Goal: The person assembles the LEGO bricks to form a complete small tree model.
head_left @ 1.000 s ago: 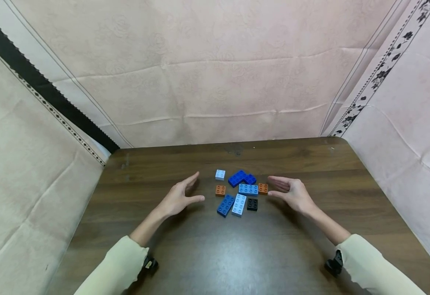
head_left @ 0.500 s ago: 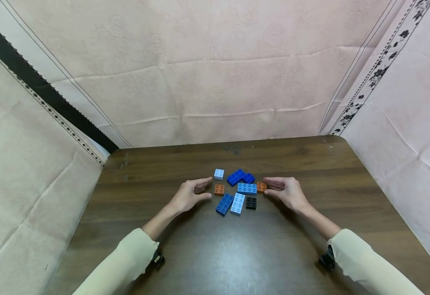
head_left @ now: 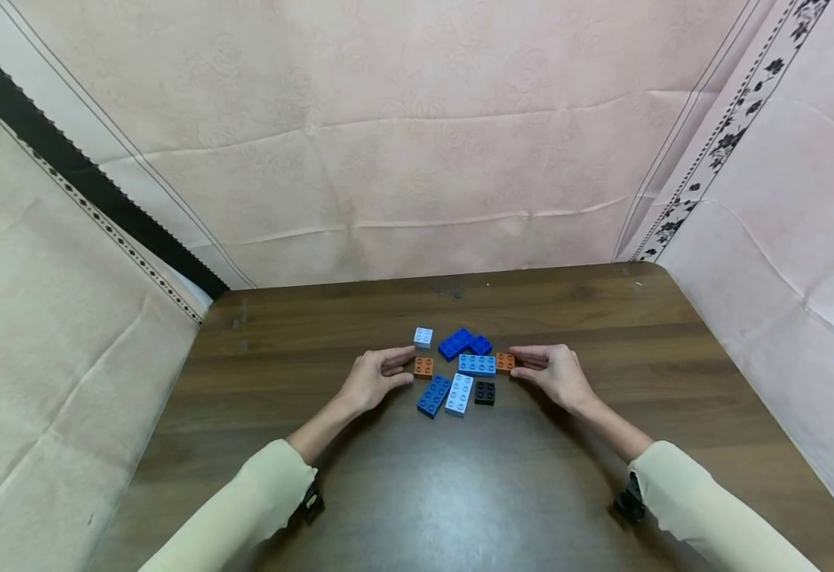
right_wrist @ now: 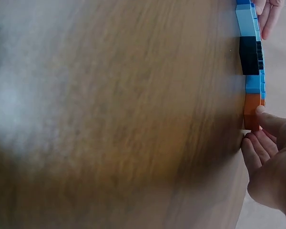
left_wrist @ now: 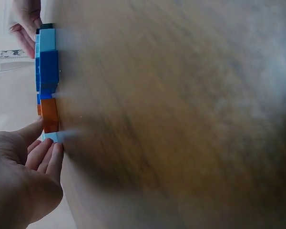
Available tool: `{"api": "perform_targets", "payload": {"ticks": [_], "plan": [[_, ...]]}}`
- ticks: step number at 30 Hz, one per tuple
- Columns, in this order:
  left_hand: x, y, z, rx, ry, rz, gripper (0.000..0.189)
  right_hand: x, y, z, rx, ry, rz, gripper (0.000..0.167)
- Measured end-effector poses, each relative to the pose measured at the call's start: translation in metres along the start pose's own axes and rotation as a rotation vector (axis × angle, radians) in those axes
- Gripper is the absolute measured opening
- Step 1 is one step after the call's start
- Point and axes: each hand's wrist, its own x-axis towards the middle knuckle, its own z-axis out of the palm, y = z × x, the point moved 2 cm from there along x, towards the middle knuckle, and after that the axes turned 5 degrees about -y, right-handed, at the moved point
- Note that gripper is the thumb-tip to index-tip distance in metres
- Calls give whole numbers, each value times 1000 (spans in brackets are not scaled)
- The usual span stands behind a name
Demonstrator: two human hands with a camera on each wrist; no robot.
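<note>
A cluster of toy building bricks lies on the table. My left hand [head_left: 374, 380] is at its left side, nearest the left orange brick [head_left: 423, 367], thumb and fingers extended toward it. My right hand [head_left: 558, 376] is at the right orange brick [head_left: 506, 362], with thumb and fingertips close around its end; in the right wrist view the thumb [right_wrist: 262, 110] appears to touch it. Between them lie a medium blue brick [head_left: 477, 365], a light blue brick [head_left: 459, 395], a blue brick [head_left: 434, 396] and a black brick [head_left: 484, 392]. Behind are dark blue bricks [head_left: 456, 343] and a small light blue brick [head_left: 422, 338].
The brown wooden table [head_left: 417, 492] extends to a straight back edge. Pale patterned cloth [head_left: 403, 159] hangs behind it and at both sides. Black wrist devices [head_left: 630, 502] sit by both sleeves.
My left hand has moved right, up to the left orange brick, its fingers drawing closer together. My right hand has come in slightly around the right orange brick. The bricks keep their arrangement.
</note>
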Motion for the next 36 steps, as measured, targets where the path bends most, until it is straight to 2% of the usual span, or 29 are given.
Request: {"api": "perform_targets", "payload": {"ticks": [13, 27, 36], "plan": [[3, 0, 6, 37, 15, -22, 48, 3, 4, 2, -24, 14, -1, 35], [3, -2, 10, 111, 81, 16, 42, 4, 3, 2, -9, 26, -6, 31], [5, -1, 7, 111, 88, 45, 39, 3, -1, -6, 6, 57, 33, 31]]}}
